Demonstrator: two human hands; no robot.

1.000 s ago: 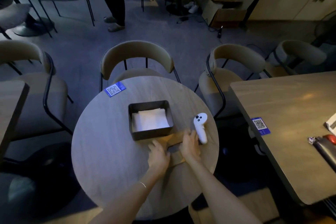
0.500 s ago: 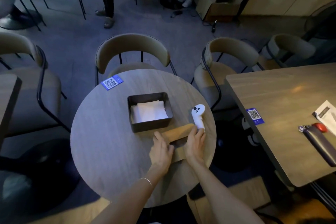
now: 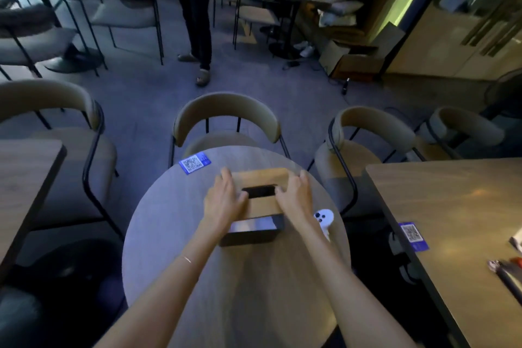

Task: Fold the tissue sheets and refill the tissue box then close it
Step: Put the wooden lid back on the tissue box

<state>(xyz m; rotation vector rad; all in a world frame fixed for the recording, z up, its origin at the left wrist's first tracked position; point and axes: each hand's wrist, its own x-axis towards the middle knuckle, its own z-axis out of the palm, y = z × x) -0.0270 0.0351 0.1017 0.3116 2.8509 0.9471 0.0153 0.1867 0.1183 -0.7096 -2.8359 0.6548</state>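
Observation:
A dark square tissue box (image 3: pixel 251 236) stands in the middle of the round wooden table (image 3: pixel 197 277). White tissue sheets (image 3: pixel 248 224) show inside along its near edge. A wooden lid (image 3: pixel 261 176) with a dark slot lies over most of the box, shifted toward the far side. My left hand (image 3: pixel 223 202) holds the lid's left edge and my right hand (image 3: pixel 295 198) holds its right edge, thumbs by the slot.
A white controller (image 3: pixel 324 220) lies on the table just right of the box. A blue QR card (image 3: pixel 195 162) sits at the far left rim. Chairs ring the table; a rectangular table (image 3: pixel 452 220) stands to the right. A person (image 3: pixel 195 8) stands beyond.
Both hands lifted the wooden lid from the table in front of the box and brought it over the box top. The camera view tilted upward.

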